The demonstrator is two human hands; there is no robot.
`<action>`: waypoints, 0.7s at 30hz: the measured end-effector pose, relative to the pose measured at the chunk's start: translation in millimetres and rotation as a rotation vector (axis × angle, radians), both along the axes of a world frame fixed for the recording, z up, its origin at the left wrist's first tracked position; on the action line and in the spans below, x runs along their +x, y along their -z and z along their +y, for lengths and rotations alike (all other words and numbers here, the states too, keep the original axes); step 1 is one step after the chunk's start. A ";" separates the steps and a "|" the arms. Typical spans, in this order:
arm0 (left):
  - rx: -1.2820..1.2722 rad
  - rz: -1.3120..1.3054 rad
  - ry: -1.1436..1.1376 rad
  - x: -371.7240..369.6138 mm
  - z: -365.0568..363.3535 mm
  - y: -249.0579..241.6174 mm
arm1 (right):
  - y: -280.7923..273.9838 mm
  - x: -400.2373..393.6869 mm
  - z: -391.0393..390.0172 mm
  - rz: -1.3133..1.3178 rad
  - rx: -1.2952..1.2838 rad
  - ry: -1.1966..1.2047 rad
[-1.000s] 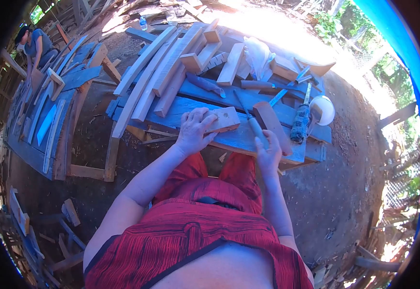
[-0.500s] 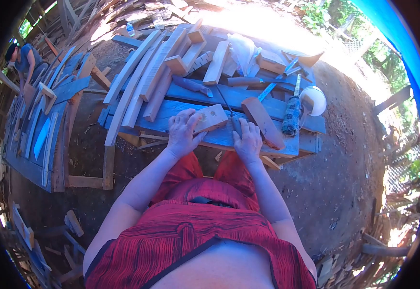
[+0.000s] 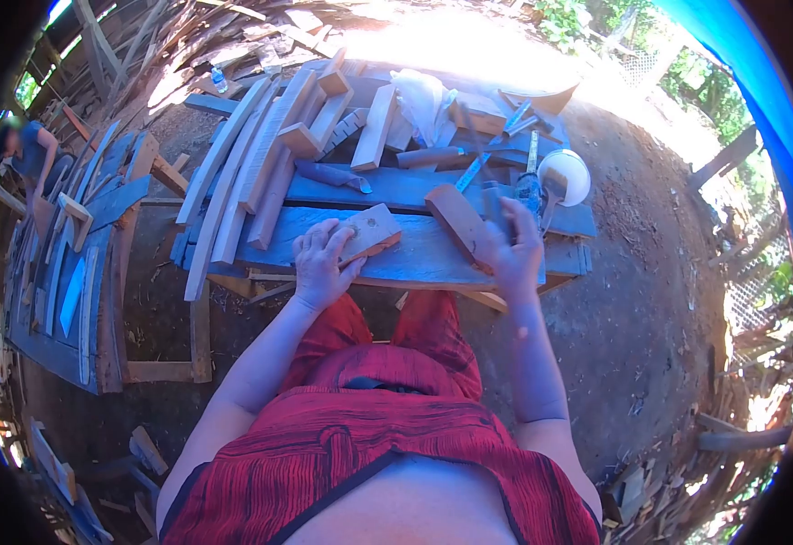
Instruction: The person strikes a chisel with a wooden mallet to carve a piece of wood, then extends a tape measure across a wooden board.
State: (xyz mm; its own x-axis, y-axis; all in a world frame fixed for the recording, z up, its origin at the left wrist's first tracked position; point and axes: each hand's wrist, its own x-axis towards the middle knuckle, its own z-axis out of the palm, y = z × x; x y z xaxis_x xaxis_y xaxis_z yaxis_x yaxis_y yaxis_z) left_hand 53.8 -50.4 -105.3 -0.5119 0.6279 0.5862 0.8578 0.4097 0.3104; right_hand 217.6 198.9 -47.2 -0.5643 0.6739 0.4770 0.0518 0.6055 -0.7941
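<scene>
My left hand (image 3: pixel 322 263) is closed on the left end of a short wooden block (image 3: pixel 375 229), which rests near the front edge of the blue-grey workbench (image 3: pixel 324 221). A small dark spot marks the block's top face. Raised to the right, my right hand (image 3: pixel 516 247) grips a slender tool with a dark handle (image 3: pixel 494 202). Its thin shaft points up and away, smeared by motion, so I cannot tell its exact kind. Just left of that hand, a second, reddish-brown wood block (image 3: pixel 455 221) lies slanted on the bench.
Long wooden beams (image 3: pixel 251 163) lie along the bench's left side. Toward the back right are a plastic bag (image 3: pixel 421 102), a blue-wrapped bottle (image 3: pixel 529 189) and a white round container (image 3: pixel 565 177). A person (image 3: pixel 31 154) bends over another wood-laden bench (image 3: pixel 97 263) at far left.
My right hand has lifted the slender tool away from the wooden block and moved right. My left hand stays on the block. The whole view has shifted slightly.
</scene>
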 end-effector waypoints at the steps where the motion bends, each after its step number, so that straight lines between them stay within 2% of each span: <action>1: 0.006 0.010 -0.009 0.4 0.3 1.0 | -2.1 6.6 14.5 -0.019 -0.038 0.051; 2: 0.014 0.020 -0.020 0.5 1.0 1.6 | -2.4 14.9 26.8 -0.018 -0.033 0.052; 4: 0.023 0.025 -0.030 0.6 2.5 1.8 | 0.1 27.1 45.8 -0.265 -0.194 0.180; 10: 0.022 0.008 -0.040 0.3 2.9 6.8 | 4.5 15.3 68.1 -0.565 -0.099 0.212; 14: 0.019 0.007 -0.039 0.7 2.9 5.3 | 10.8 -19.0 94.4 -0.567 -0.029 0.219; 16: 0.024 0.012 -0.043 0.1 3.0 6.4 | 28.4 -34.2 116.8 -0.511 0.239 0.319; 17: 0.026 0.010 -0.040 -0.1 2.6 6.5 | 29.0 -41.0 122.4 -0.507 0.243 0.311; 19: 0.027 0.012 -0.047 -0.4 2.3 5.9 | 31.5 -53.9 132.3 -0.475 0.063 0.277; 21: 0.027 0.012 -0.049 -0.2 1.9 5.7 | 39.3 -66.4 139.6 -0.451 0.037 0.295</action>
